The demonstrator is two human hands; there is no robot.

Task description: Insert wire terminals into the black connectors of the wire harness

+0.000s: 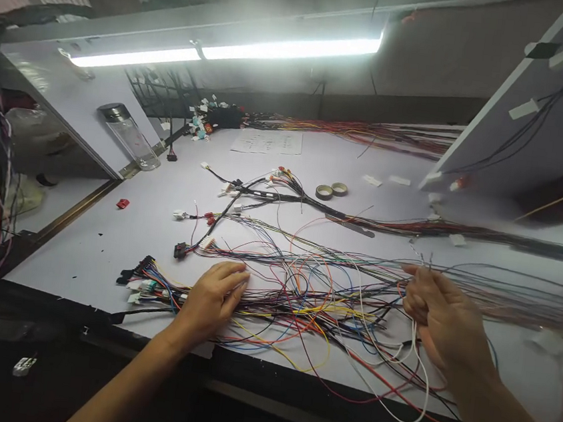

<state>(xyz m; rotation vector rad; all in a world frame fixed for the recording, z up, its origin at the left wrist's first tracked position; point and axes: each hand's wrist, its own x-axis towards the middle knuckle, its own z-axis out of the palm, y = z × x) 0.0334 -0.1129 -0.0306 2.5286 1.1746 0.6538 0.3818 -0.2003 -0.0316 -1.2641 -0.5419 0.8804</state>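
A loose bundle of many-coloured wires [272,302] lies along the front of the table, with black and white plug connectors [142,270] at its left end. Over that bundle, just right of the connectors, my left hand [214,301] is closed, its fingers curled round the wires. My right hand [444,315] is raised at the bundle's right part, pinching several thin wires. Their bare or crimped tips [422,254] stick up above the fingers. White wires [426,391] loop below this hand. How many wires it grips is hidden.
Behind lie a black-wrapped wire harness [322,208], two tape rolls [324,192] and a flat grey blade-like strip [355,227]. A glass bottle [131,138] stands at the left panel near a red connector [122,203]. A paper sheet [268,143] lies farther back; an upright panel [518,108] rises right.
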